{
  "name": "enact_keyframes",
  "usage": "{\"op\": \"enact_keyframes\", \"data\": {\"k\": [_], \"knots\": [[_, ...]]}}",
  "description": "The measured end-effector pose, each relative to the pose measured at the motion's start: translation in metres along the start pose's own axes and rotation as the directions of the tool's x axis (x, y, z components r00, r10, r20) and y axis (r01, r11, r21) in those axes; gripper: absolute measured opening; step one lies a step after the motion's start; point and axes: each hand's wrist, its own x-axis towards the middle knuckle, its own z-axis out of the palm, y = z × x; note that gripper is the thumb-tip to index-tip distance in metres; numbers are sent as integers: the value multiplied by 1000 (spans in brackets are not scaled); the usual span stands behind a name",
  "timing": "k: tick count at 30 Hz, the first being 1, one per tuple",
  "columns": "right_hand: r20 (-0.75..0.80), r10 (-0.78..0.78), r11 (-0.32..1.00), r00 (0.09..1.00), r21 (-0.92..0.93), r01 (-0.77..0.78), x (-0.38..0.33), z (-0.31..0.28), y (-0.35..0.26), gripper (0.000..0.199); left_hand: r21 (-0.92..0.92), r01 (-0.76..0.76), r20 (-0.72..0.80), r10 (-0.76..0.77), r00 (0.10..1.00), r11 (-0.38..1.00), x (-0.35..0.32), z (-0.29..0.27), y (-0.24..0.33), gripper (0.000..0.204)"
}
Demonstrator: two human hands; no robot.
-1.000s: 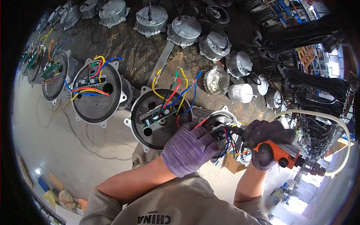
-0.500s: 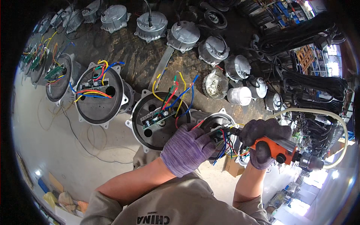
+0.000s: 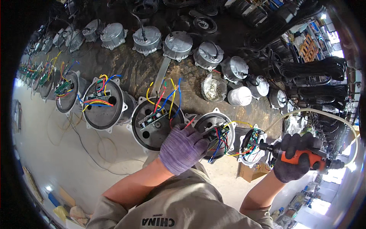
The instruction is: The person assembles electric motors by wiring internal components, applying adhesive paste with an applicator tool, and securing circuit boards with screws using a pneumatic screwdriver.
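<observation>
My left hand (image 3: 183, 149), in a purple knit glove, lies over the left rim of a round metal housing (image 3: 233, 131). Its fingers are curled, with a red wire showing beside them; what they grip is hidden. Inside that housing sits a circuit board (image 3: 219, 132) with red, blue, green and yellow wires. Off to the right, my right hand (image 3: 292, 162), in a dark glove, is wrapped round an orange air screwdriver (image 3: 305, 157). The tool's black nose points left toward a smaller-looking housing (image 3: 252, 147) with a board and wires, and a pale hose (image 3: 335, 116) arches from its back end.
To the left runs a row of similar open housings (image 3: 105, 120) with boards and coloured wires. Farther back on the dark bench (image 3: 183, 84) stand closed grey housings (image 3: 177, 45), a clear tub of screws (image 3: 213, 89) and a white tub (image 3: 240, 96). Black cable bundles (image 3: 314, 68) lie right.
My right hand has drawn the screwdriver away from the housing, to the right and slightly down. My left hand has shifted slightly left. The whole view has also shifted somewhat.
</observation>
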Motion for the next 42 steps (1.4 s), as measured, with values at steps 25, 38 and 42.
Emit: {"op": "enact_keyframes", "data": {"k": [25,38,42], "knots": [[-104,93,994,990,-45,-98,-5,61,79,46,38,3,-59,0,998,999,-3,5,-1,18],[-74,108,994,991,-9,-109,-7,61,80,42,21,10,-4,-10,1000,1000,-1,0,0,17],[-149,48,997,988,-57,-57,-8,58,83,42,20,3,-15,-2,1000,1000,-3,2,-1,17]]}}
